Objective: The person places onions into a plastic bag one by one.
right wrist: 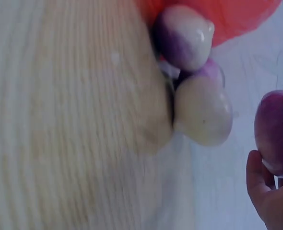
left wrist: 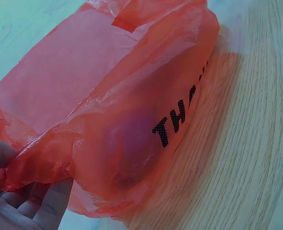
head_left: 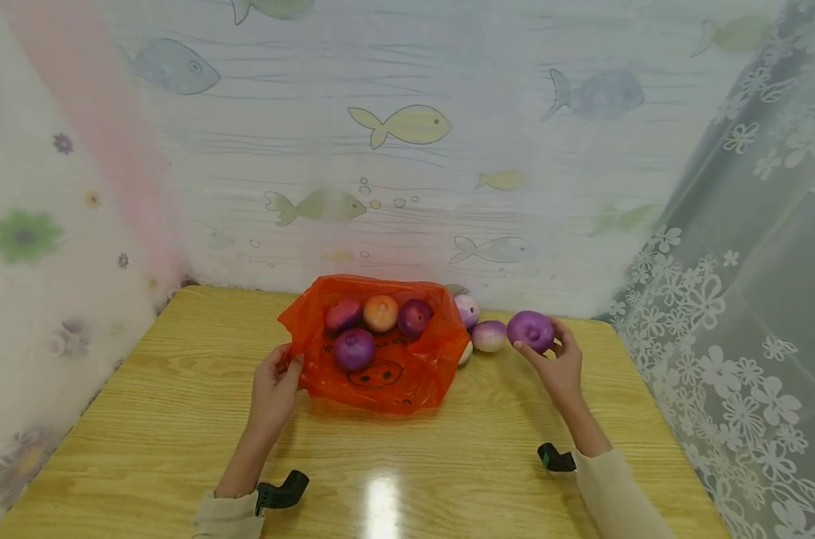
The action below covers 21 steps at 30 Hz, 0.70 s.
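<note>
A red plastic bag lies with its mouth spread wide, several round onions inside, among them a purple onion and a pale one that looks orange through the film. My left hand pinches the bag's left edge between thumb and fingers; the left wrist view shows the bunched plastic there. Off to the bag's right, my right hand grips another purple onion above the table. Part of that onion is cut off at the edge of the right wrist view.
Against the bag's right side sit more onions, white and purple, such as a pale one and a two-toned one. The wooden table ends at a fish-print curtain; a lace curtain hangs on the right.
</note>
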{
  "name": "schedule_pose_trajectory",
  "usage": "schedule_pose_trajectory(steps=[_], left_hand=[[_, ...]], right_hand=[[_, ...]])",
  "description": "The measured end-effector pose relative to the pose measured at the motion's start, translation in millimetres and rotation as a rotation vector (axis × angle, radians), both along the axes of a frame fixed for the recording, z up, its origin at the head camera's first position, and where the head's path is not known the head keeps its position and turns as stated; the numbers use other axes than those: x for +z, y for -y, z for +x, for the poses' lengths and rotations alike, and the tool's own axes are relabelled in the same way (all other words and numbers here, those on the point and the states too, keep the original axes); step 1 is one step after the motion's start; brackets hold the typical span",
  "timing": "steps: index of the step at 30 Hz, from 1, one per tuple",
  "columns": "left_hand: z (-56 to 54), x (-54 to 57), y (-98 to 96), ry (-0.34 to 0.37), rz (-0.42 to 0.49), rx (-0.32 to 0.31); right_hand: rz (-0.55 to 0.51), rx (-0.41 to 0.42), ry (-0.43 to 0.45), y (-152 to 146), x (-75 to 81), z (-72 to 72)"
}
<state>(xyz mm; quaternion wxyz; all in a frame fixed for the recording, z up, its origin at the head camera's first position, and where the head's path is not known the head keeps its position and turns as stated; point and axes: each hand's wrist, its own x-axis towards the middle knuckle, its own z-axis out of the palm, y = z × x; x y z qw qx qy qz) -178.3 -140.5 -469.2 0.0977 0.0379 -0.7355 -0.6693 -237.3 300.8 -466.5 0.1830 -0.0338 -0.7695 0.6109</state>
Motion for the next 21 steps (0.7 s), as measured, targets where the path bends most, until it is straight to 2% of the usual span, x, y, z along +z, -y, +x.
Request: schedule_pose_trajectory(steps=[3, 10, 15, 21], left_hand=[[-0.1, 0.0, 0.1, 0.004, 0.005, 0.001], [0.5, 0.9, 0.3, 0.009, -0.002, 0.002], [0.6, 1.4, 0.4, 0.011, -0.003, 0.001], [0.7, 1.7, 0.8, 0.012, -0.003, -0.005]], right_hand=[[-0.013, 0.001, -0.025, 5, -4.2, 6.5], [-0.067, 0.049, -0.040, 21, 0.0, 27.2], [-0.078, 0.100, -0.058, 33, 5.3, 43.0], [-0.102, 0.202, -0.085, 48, 7.6, 60.8]])
